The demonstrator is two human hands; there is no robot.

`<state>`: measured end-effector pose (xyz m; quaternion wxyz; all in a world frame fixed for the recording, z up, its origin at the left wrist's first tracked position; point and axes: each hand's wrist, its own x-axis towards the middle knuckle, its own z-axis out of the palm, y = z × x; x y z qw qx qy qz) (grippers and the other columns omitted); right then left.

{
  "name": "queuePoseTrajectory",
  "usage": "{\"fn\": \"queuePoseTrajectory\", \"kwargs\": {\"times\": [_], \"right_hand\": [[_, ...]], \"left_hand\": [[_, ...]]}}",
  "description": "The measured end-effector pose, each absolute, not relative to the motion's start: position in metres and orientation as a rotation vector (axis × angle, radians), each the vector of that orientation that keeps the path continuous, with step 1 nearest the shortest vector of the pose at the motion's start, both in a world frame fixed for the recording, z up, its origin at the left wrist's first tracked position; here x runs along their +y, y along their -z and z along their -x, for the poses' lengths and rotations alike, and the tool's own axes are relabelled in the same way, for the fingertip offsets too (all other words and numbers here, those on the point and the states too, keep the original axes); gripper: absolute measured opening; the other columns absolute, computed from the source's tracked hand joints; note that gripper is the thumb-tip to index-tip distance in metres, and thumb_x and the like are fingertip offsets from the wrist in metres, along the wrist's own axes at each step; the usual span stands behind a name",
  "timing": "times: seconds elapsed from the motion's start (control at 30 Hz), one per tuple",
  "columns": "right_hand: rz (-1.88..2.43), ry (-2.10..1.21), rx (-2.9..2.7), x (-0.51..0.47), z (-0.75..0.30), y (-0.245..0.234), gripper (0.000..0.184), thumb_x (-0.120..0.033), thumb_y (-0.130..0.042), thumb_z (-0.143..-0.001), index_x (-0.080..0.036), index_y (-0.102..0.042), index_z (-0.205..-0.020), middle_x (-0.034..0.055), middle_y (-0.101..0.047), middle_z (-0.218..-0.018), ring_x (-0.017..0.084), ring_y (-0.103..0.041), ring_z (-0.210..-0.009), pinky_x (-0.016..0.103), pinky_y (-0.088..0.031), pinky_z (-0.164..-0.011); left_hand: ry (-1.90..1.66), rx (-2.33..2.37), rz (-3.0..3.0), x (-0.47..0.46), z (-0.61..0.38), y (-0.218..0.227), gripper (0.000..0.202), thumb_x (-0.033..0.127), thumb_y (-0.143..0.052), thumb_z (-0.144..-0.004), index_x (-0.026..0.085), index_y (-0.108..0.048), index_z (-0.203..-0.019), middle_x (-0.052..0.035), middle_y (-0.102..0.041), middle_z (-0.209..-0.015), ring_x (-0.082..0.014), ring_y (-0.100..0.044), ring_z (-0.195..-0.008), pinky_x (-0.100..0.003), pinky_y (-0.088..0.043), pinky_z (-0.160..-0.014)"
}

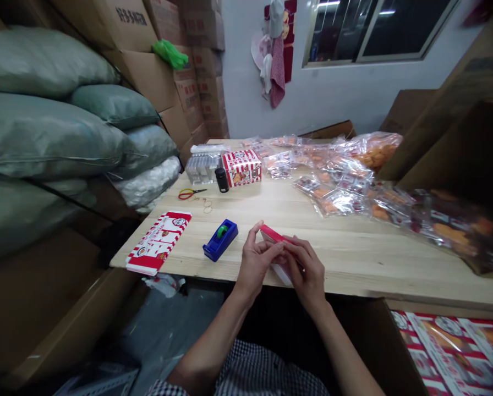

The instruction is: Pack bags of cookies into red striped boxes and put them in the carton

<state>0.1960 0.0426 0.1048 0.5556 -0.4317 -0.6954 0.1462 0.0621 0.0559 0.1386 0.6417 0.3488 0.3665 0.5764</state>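
Note:
Both hands hold a thin red and white carton (274, 235) tilted over the front edge of the wooden table. My left hand (255, 258) grips its left side, thumb across the near face. Fingers of my right hand (306, 268) close on its right side, close to the left thumb; they partly cover the carton. A blue tape dispenser (220, 240) with a green roll stands left of my hands. Farther left lies a stack of flat printed red-and-white cartons (159, 242).
Scissors (191, 193), rubber bands (207, 206), a black bottle (221, 180), a striped box (242, 168) and a clear plastic stack (203, 168) stand behind. Clear packets (337, 192) cover the table's right side. An open carton at lower right holds printed packages (453, 352). Sacks (48, 132) are piled left.

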Motion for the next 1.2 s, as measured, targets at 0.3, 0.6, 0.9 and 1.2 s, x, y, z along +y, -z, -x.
{"fn": "queuePoseTrajectory", "kwargs": {"times": [0.3,0.6,0.9,1.2], "right_hand": [[0.991,-0.384,-1.568,0.041,-0.194,-0.099,0.038,-0.014,-0.056,-0.094,-0.03,-0.055,-0.129,0.0059,-0.067,-0.122,0.023,-0.062,-0.118,0.053,-0.042,-0.113],[0.997,-0.398,-1.683,0.048,-0.208,-0.106,0.042,-0.013,-0.053,-0.096,-0.035,-0.062,-0.131,0.0043,-0.066,-0.127,0.022,-0.063,-0.117,0.059,-0.028,-0.119],[1.03,-0.493,-1.551,0.061,-0.225,-0.109,0.029,-0.02,-0.059,-0.094,-0.03,-0.07,-0.118,0.0054,-0.071,-0.114,0.023,-0.065,-0.108,0.054,-0.037,-0.113],[1.096,-0.604,-1.543,0.068,-0.239,-0.108,0.018,-0.029,-0.062,-0.093,-0.025,-0.07,-0.109,0.0073,-0.07,-0.108,0.024,-0.065,-0.103,0.042,-0.052,-0.092]], "left_hand": [[-1.287,0.836,-0.747,0.057,-0.063,-0.138,0.09,0.022,-0.08,-0.074,0.013,-0.028,-0.147,-0.0003,-0.069,-0.068,-0.0108,-0.06,-0.055,-0.024,-0.051,-0.061],[-1.248,0.846,-0.796,0.065,-0.067,-0.124,0.083,0.037,-0.082,-0.072,0.018,-0.037,-0.139,-0.0025,-0.072,-0.076,-0.0145,-0.066,-0.063,-0.027,-0.052,-0.067],[-1.379,1.249,-1.656,0.088,-0.05,-0.117,0.057,0.037,-0.072,-0.084,0.031,-0.054,-0.138,-0.0017,-0.064,-0.092,-0.0119,-0.058,-0.066,-0.026,-0.05,-0.07],[-1.294,1.057,-1.826,0.105,-0.042,-0.106,0.032,0.033,-0.058,-0.093,0.026,-0.066,-0.123,-0.0077,-0.06,-0.111,-0.016,-0.06,-0.087,-0.028,-0.054,-0.077]]}}
